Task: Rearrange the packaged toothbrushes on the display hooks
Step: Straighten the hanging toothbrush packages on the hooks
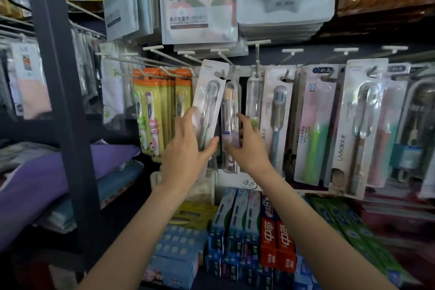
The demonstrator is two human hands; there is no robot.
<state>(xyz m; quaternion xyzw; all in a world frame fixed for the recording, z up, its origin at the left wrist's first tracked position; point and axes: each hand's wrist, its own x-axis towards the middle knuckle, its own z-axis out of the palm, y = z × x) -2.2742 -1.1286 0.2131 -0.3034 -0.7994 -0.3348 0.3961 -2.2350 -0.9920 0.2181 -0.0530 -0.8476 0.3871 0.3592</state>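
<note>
My left hand grips a white carded toothbrush pack, tilted, its hang hole level with a hook tip. My right hand closes its fingers around a clear tube toothbrush case that hangs just right of that pack. A second clear tube case hangs beside it. Orange children's toothbrush packs hang to the left. Further packs hang to the right: a white pack with a teal brush, a pink pack with a green brush and a large white pack.
White display hooks jut out above the row. Towel packs hang overhead. Toothpaste boxes stand stacked below my arms. A dark metal post rises at the left, with folded purple cloth on a shelf behind it.
</note>
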